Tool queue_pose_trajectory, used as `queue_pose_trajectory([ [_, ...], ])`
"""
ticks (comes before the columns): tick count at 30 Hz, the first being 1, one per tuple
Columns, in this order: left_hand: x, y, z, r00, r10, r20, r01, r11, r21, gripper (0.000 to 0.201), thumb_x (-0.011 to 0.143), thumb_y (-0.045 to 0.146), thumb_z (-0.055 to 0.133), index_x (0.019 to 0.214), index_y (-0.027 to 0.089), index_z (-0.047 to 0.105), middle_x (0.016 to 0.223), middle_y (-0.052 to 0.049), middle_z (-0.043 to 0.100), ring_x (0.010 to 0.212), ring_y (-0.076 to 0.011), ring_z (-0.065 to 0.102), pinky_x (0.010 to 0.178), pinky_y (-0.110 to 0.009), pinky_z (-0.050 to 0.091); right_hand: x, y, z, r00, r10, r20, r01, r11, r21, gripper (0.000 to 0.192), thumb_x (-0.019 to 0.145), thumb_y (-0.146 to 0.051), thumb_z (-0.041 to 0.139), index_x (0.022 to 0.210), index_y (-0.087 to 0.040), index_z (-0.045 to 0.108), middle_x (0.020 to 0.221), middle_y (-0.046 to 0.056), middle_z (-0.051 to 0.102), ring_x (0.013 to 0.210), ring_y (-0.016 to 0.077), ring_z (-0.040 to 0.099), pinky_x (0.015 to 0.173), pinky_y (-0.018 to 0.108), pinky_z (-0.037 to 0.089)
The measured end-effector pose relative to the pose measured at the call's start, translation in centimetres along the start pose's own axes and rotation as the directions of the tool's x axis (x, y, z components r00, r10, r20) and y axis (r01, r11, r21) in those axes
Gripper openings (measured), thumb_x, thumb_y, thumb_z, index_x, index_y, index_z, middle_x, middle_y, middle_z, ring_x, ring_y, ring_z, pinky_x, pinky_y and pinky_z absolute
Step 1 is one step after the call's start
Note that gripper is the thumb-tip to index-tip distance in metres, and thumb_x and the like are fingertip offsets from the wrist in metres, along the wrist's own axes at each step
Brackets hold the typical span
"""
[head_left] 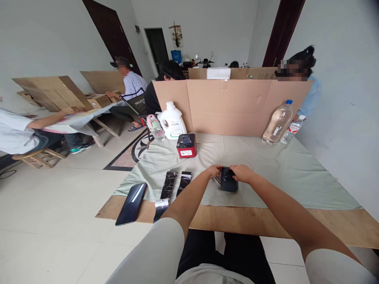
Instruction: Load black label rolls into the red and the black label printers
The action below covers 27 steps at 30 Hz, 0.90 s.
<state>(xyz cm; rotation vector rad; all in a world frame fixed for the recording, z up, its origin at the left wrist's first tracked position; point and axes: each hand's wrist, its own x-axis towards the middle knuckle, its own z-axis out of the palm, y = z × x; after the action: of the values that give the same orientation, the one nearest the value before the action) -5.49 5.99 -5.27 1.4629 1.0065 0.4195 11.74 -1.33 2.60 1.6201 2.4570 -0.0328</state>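
Note:
A small black boxy device (229, 181) stands on the pale green cloth (266, 173) in the middle of the table. My left hand (213, 171) grips its left side and my right hand (242, 172) grips its top right; both hold it between them. A red and black box-shaped device (186, 145) sits further back on the cloth, apart from my hands. Two dark shiny strips (168, 184) (184, 183) lie left of my left forearm, and a silvery roll (161, 203) rests at the table's front edge.
A black phone (132, 203) lies at the front left corner. At the back stand a white jug (172, 120), a small clear bottle (155, 128), two water bottles (277, 122) and a cardboard screen (231, 105). Other people sit behind it and at tables to the left.

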Motion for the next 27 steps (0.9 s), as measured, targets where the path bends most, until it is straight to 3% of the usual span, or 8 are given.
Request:
queue_pose_trajectory([
  [4,0.0,0.4,0.3,0.993,-0.096,-0.066,0.095,0.995,-0.027,0.069,0.053,-0.011,0.047,0.113,0.017,0.065,0.109,-0.006,0.068,0.102,-0.0218,0.059,0.085,-0.033,0.046,0.1,-0.8,0.2,1.000,-0.004,-0.009,0.004,0.999,-0.037,0.035,0.076,-0.015,0.058,0.111,-0.013,0.054,0.097,0.014,0.069,0.088,0.0249,0.067,0.069,0.029,0.047],
  [9,-0.2,0.6,0.4,0.995,-0.081,-0.058,0.077,0.994,-0.073,0.065,0.052,-0.010,0.047,0.108,0.017,0.065,0.110,-0.005,0.068,0.105,-0.0204,0.058,0.082,-0.028,0.045,-0.7,-1.4,1.8,0.995,0.017,-0.094,-0.024,0.997,-0.078,0.037,0.080,-0.013,0.049,0.117,-0.012,0.049,0.101,0.016,0.065,0.082,0.0242,0.067,0.067,0.030,0.046],
  [14,-0.1,0.4,0.5,0.994,-0.089,-0.068,0.080,0.989,-0.124,0.069,0.051,-0.011,0.047,0.114,0.017,0.058,0.115,-0.007,0.066,0.101,-0.0182,0.059,0.078,-0.026,0.046,-1.1,-0.4,3.2,0.975,0.026,-0.222,-0.044,0.996,-0.078,0.032,0.089,-0.015,0.036,0.118,-0.012,0.049,0.111,0.018,0.060,0.084,0.0222,0.064,0.068,0.029,0.046],
  [16,-0.2,0.3,0.4,0.990,-0.117,-0.074,0.105,0.983,-0.151,0.071,0.051,-0.010,0.048,0.116,0.017,0.054,0.116,-0.007,0.065,0.095,-0.0173,0.061,0.076,-0.026,0.046,-0.6,0.4,3.7,0.939,0.088,-0.334,-0.092,0.996,0.005,0.029,0.092,-0.019,0.032,0.112,-0.012,0.052,0.110,0.017,0.059,0.080,0.0209,0.063,0.066,0.029,0.046],
  [18,-0.3,0.2,0.4,0.989,-0.126,-0.081,0.111,0.979,-0.168,0.067,0.052,-0.009,0.049,0.114,0.017,0.052,0.117,-0.007,0.065,0.094,-0.0165,0.061,0.075,-0.026,0.046,0.2,1.1,4.1,0.873,0.212,-0.440,-0.152,0.974,0.167,0.028,0.093,-0.023,0.032,0.102,-0.013,0.056,0.105,0.015,0.059,0.076,0.0204,0.062,0.064,0.030,0.047],
  [21,-0.6,0.3,0.3,0.989,-0.113,-0.091,0.097,0.983,-0.158,0.058,0.055,-0.007,0.053,0.108,0.017,0.053,0.121,-0.009,0.062,0.097,-0.0169,0.061,0.077,-0.026,0.046,1.5,1.9,4.8,0.782,0.362,-0.507,-0.109,0.881,0.461,0.023,0.089,-0.024,0.037,0.097,-0.016,0.057,0.100,0.012,0.059,0.080,0.0208,0.061,0.072,0.034,0.050],
  [23,-1.0,0.4,0.3,0.990,-0.104,-0.095,0.091,0.988,-0.125,0.054,0.057,-0.006,0.056,0.106,0.016,0.053,0.122,-0.010,0.061,0.099,-0.0176,0.061,0.078,-0.026,0.047,2.0,2.1,5.4,0.760,0.394,-0.518,-0.038,0.821,0.569,0.024,0.087,-0.024,0.042,0.105,-0.016,0.055,0.107,0.012,0.058,0.086,0.0198,0.061,0.077,0.035,0.051],
  [27,-1.8,0.7,0.2,0.991,-0.088,-0.104,0.086,0.996,-0.030,0.050,0.063,-0.004,0.055,0.108,0.016,0.055,0.120,-0.010,0.062,0.098,-0.0173,0.062,0.080,-0.027,0.048,1.6,2.0,6.8,0.757,0.391,-0.524,0.052,0.762,0.645,0.039,0.083,-0.031,0.049,0.120,-0.019,0.050,0.128,0.014,0.048,0.101,0.0212,0.059,0.082,0.038,0.054],
])
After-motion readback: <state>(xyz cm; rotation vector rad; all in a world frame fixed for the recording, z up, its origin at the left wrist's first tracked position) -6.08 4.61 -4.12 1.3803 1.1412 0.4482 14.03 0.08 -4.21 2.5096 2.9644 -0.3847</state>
